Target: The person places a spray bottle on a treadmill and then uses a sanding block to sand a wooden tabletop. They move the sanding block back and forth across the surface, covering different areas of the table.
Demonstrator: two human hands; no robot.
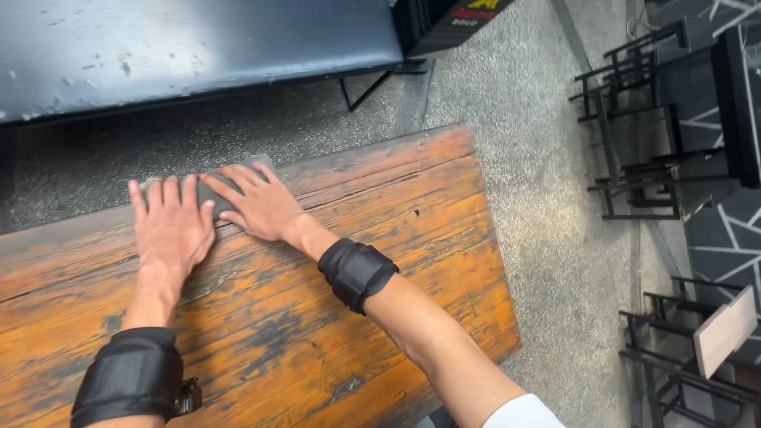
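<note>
Reaching forward from the near edge, two bare forearms cross a worn orange-brown wooden table (317, 317) with dark, scuffed patches in its planks. Each forearm wears a black fabric wrist strap, one near the left wrist (131, 372) and one on the right wrist (357, 273). Farther on, the left hand (170, 226) lies flat with fingers spread, palm down. Just right of it the right hand (258, 202) is also flat and spread, angled to the left so its fingertips touch those of the left hand. Both hands press on a grey-green folded cloth (210, 190) at the far edge of the table, left of centre; only a small part of the cloth shows between and beyond the fingers. Beyond the table lies a speckled grey floor (539, 158), and farther still a dark blue-black bench surface (198, 47) spans the far left. Black metal chair frames (634, 119) stand stacked at the far right.
</note>
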